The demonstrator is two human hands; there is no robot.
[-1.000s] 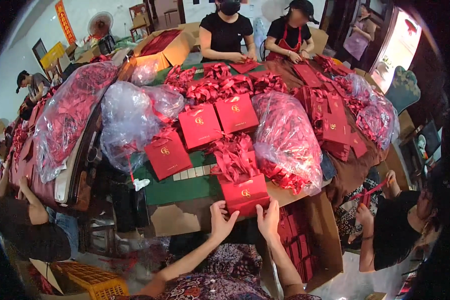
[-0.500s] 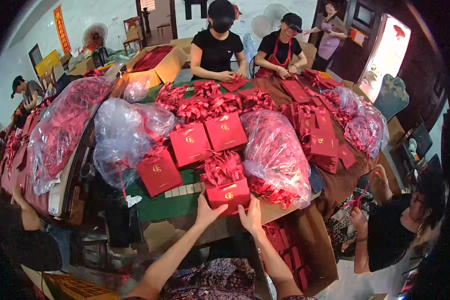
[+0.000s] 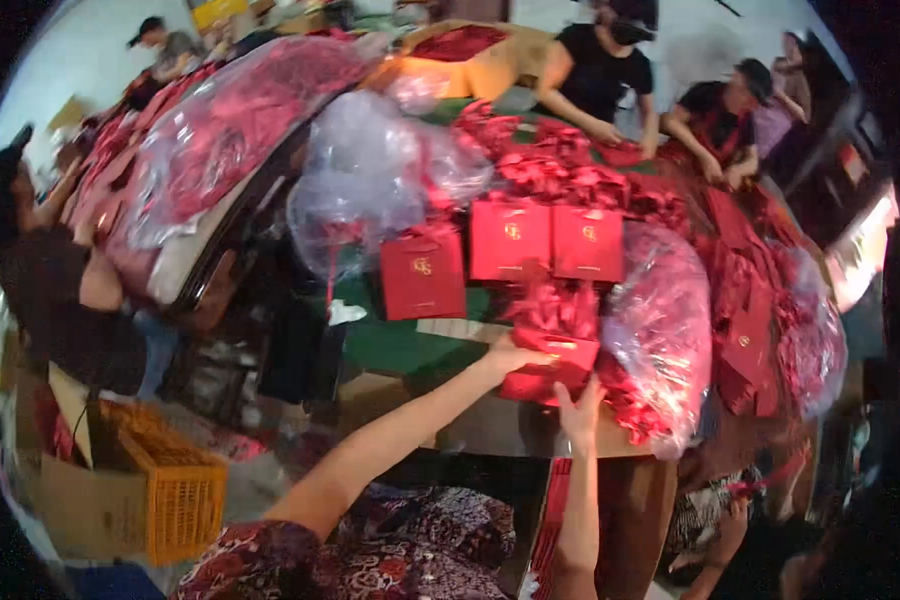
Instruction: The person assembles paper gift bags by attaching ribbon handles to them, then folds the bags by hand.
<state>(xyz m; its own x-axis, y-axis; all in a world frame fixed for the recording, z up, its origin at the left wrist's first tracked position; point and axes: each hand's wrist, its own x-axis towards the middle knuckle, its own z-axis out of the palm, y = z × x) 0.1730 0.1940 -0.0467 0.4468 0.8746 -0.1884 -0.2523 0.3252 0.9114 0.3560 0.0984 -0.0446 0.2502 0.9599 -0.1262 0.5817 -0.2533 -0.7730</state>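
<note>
Near the front edge of the table, a stack of red paper gift bags [image 3: 550, 382] with gold print and bunched red ribbon handles lies between my hands. My left hand [image 3: 515, 358] is closed on its left side, with the thumb across the front bag. At the lower right corner, my right hand [image 3: 578, 408] grips the stack, thumb in front and the fingertips partly hidden and blurred. Just behind stand two more stacks of red gift bags [image 3: 510, 260] [image 3: 588, 262]. Another red bag [image 3: 423, 290] lies to the left.
Clear plastic sacks of red bags [image 3: 660, 350] [image 3: 245, 120] bulge right and far left. A crumpled clear plastic sack [image 3: 360, 190] sits between. An open carton [image 3: 620, 520] stands below the table's front edge; an orange crate [image 3: 185, 490] is at lower left. Other people work around the table.
The view has swung left, so the table's contents sit further right. My left hand has shifted up the side of the stack, its thumb now across the front; the right stays at the lower corner.
</note>
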